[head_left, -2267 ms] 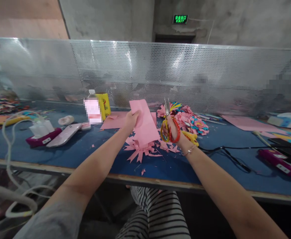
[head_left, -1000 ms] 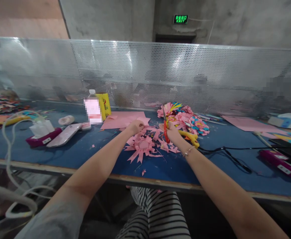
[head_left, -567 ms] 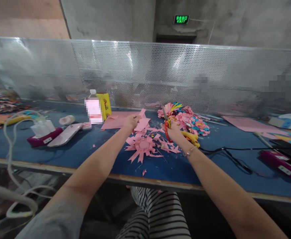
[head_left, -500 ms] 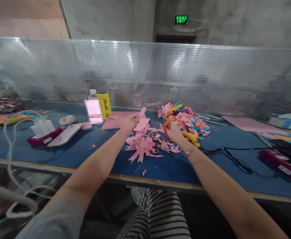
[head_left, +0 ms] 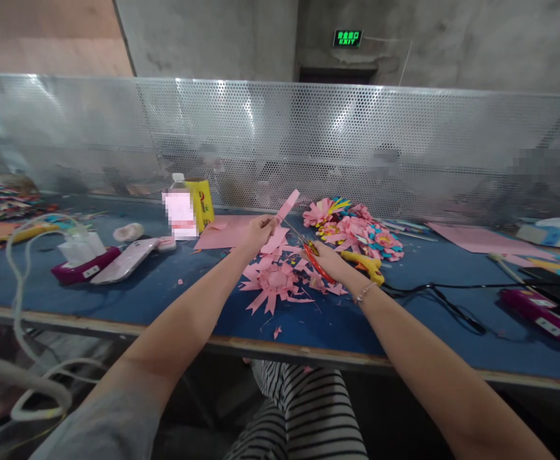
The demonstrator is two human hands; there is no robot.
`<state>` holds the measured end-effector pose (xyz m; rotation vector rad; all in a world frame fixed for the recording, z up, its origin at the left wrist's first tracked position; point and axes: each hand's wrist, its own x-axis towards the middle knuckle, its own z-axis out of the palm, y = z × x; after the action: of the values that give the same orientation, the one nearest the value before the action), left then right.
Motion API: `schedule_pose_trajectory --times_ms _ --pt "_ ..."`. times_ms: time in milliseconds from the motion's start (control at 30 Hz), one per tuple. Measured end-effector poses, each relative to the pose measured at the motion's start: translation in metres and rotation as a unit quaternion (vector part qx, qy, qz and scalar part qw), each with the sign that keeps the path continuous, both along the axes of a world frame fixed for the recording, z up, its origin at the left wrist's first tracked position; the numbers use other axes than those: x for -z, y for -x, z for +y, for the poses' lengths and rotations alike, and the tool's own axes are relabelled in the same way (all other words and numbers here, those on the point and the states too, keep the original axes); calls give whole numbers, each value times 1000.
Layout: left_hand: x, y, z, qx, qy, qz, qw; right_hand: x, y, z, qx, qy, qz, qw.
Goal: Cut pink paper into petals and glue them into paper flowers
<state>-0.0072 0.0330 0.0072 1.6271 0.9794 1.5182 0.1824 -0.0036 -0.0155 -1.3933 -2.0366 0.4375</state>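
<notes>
My left hand pinches a strip of pink paper, which points up and to the right. In my right hand is a pair of red-handled scissors, its fingers wrapped round the handles. The blades reach toward the lower end of the strip, close to my left fingertips; whether they touch the paper I cannot tell. Below both hands a pink paper flower lies flat on the table among pink scraps. Beyond my right hand is a heap of finished-looking paper flowers.
A yellow glue gun lies right of my right hand, with a black cable beyond it. Pink sheets, a bottle, a phone and a purple power strip are to the left. A perforated metal screen stands behind.
The scissors have swung from pointing up to pointing left, toward the strip. My left hand has shifted slightly right and up, and the strip is now tilted further right.
</notes>
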Motion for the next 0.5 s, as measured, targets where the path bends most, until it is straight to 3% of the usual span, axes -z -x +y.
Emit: schedule_pose_trajectory --times_ms 500 --pt "2 -4 -5 38 -34 113 992 7 -1 8 -17 -19 7 1000"
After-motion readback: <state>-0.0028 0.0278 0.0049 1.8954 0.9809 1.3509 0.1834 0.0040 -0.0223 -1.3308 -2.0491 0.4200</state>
